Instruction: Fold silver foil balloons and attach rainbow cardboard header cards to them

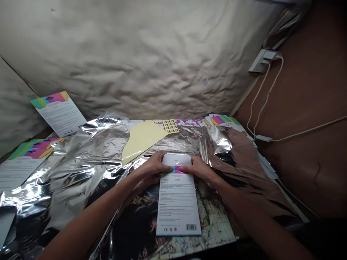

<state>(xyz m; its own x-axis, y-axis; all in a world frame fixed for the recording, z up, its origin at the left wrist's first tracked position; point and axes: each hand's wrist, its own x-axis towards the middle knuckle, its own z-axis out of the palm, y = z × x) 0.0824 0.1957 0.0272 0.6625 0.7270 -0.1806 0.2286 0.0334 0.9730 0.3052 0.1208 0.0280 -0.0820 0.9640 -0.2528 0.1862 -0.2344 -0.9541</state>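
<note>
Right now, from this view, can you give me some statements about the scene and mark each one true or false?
The left hand and right hand both touch the white card: true.
The barcode is next to the hands: false, it is at the card's far end from them.
The yellow sheet lies on the silver foil: true.
The white cable lies on the foil: false, it runs along the brown wall at right.

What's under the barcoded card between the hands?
The barcoded card lies on a dark printed sheet that shows on both sides of it, with silver foil beyond. The area directly beneath the card is covered, so it can't be seen.
</note>
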